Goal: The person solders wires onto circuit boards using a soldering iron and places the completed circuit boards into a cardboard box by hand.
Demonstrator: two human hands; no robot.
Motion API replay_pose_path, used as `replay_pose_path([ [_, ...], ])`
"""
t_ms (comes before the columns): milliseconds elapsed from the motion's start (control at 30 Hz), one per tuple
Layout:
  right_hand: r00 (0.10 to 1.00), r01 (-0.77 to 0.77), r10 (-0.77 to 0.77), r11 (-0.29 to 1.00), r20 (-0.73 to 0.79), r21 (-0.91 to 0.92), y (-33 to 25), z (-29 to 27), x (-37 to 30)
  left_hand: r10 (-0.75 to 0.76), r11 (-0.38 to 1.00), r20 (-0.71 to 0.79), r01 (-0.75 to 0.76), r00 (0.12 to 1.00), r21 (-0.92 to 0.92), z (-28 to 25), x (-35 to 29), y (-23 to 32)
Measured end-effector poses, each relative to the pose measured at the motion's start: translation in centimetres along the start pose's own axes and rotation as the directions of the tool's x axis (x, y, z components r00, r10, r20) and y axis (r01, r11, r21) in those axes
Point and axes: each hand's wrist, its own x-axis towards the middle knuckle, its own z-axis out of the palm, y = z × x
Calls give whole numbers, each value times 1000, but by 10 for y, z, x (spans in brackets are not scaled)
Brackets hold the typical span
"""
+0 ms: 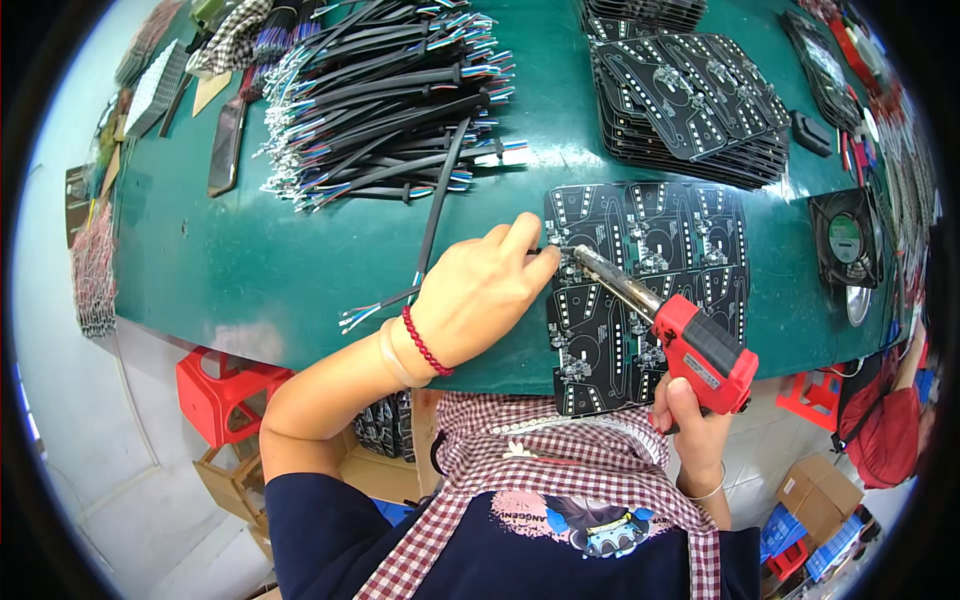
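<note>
at the near edge of the green table [250,265], a flat, rectangular panel of black circuit boards [660,268] with pale printed lines lies before the person, its lower end reaching past the edge. the left hand [485,290] is curled over its left side, thumb and forefinger nearly meeting on a thin dark strand [535,252]; whether that belongs to a cable, i cannot tell. the right hand [690,410] has its fingers wrapped around the handle of a red and black plastic soldering gun with a bare metal barrel [705,355], whose tip is at the boards, close to the left fingertips.

the panel should be light and stiff, likely to slide on the smooth table, and its small parts look easy to knock; it is best taken by its outer edges. the gun is probably the heaviest thing in hand and wants its plastic handle gripped, as the barrel is presumably hot. the black-sheathed cable with thin coloured wire ends [440,200] beside the left wrist looks bendy; hold it by the sheath, since the bare wires would splay or bend easily.
</note>
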Motion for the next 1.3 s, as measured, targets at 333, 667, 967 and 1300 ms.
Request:
replay_pose_path([
  [333, 997, 38, -30, 991, -67, 125, -1, -3, -3, -23, 1000, 45, 23, 999, 2, 1, 1, -1],
  [667, 999, -15, 17, 997, -35, 73, 1, -5, -6, 27, 999, 44, -25, 999, -45, -6, 5, -5],
  [967, 1000, 5, -2, 995, -29, 101, 4, -2, -4, 93, 992, -25, -95, 995, -81, 1, 5, -15],
  [1300, 1000, -24, 26, 997, -18, 72, -3, 1, -2, 108, 994, -7, -108, 994, -10, -1, 4, -12],
])
